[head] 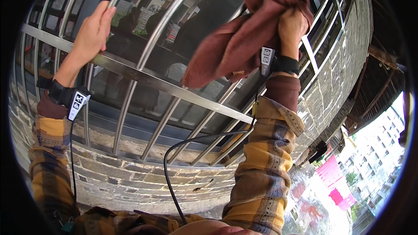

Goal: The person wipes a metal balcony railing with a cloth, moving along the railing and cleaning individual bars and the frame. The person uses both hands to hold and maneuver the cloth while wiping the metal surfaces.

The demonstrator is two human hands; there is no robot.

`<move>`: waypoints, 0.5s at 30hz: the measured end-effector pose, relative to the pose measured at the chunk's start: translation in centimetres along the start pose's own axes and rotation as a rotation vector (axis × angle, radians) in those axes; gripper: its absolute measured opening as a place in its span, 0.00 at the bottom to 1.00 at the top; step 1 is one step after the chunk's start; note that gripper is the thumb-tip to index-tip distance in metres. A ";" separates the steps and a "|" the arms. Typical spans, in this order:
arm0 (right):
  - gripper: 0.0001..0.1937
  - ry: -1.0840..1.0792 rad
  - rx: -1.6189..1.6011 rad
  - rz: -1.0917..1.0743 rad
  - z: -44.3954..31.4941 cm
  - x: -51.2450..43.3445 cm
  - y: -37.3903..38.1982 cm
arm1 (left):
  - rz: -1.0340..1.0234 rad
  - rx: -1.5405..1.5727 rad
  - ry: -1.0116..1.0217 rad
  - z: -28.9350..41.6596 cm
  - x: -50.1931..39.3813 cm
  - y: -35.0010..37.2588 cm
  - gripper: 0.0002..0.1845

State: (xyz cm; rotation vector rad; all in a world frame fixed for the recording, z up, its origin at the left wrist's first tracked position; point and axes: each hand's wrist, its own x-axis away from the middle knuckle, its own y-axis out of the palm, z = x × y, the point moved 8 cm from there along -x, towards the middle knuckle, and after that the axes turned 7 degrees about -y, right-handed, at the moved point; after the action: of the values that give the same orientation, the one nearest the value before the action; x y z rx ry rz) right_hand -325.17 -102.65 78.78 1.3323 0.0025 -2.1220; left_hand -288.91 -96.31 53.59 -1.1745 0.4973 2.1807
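Note:
Stainless steel window bars (160, 36) stand in front of dark window glass (147, 94). At the left, my left hand (93, 31) is closed around an upright bar, just above a flat steel crossbar (183, 93). My right hand (294, 26), higher up at the right, grips a bunched reddish-brown cloth (228, 45) against the bars. The cloth hangs down to the left over several bars and nearly reaches the crossbar. Part of my right hand's fingers is hidden by the cloth. Each wrist wears a black strap with a tagged device and a cable.
A brick wall (143, 182) runs below the window and continues on the right (329, 68). A black cable (168, 169) loops in front of the bars between my arms. A dark roof overhang (375, 85), pink material (333, 176) and a pale building (375, 150) lie to the right.

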 end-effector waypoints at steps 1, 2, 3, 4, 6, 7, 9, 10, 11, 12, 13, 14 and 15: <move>0.14 -0.103 -0.060 0.035 0.6 0.7 -1.1 | 0.015 -0.003 0.014 0.0 0.1 -0.1 0.14; 0.15 -0.108 -0.142 0.052 2.1 1.5 -1.9 | 0.017 0.015 0.022 -0.1 0.1 -0.1 0.15; 0.14 -0.158 -0.124 0.044 3.2 2.3 -2.5 | 0.038 0.014 0.016 -0.3 0.1 -0.2 0.15; 0.14 -0.292 -0.105 0.097 3.5 3.2 -3.4 | 0.040 -0.015 -0.004 -0.6 0.0 -0.2 0.14; 0.14 -0.364 -0.376 0.150 5.4 4.4 -4.2 | 0.051 0.013 -0.047 -1.1 0.0 -0.2 0.14; 0.14 -0.334 -0.524 0.139 6.5 4.7 -4.1 | 0.078 -0.003 -0.028 -1.1 0.0 -0.4 0.14; 0.12 -0.192 -0.151 0.013 9.0 4.7 -2.5 | 0.055 -0.014 -0.018 -1.0 -0.1 -0.2 0.16; 0.12 -0.148 -0.055 0.014 10.1 4.8 -2.3 | 0.045 -0.031 0.001 -0.9 -0.1 -0.2 0.17; 0.13 -0.160 -0.054 0.002 11.0 4.9 -2.2 | 0.059 -0.034 -0.010 -0.9 0.0 -0.3 0.17; 0.15 -0.178 -0.043 0.017 12.1 5.2 -2.5 | 0.065 -0.024 -0.020 -1.0 0.0 -0.4 0.17; 0.15 -0.169 -0.041 -0.029 13.6 5.6 -2.5 | 0.073 -0.050 -0.019 -1.0 0.0 -0.5 0.18; 0.15 -0.228 -0.039 -0.055 14.9 6.5 -2.9 | 0.080 -0.056 -0.015 -1.1 0.0 -0.6 0.18; 0.16 -0.097 -0.006 -0.099 18.0 7.4 -3.3 | 0.066 -0.032 -0.007 -1.1 0.0 -0.5 0.18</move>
State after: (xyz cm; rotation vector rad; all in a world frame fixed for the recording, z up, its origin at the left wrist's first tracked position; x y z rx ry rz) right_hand -343.62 -109.47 80.52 1.2470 0.0357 -2.2662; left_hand -287.93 -96.57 53.01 -1.1825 0.5065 2.2564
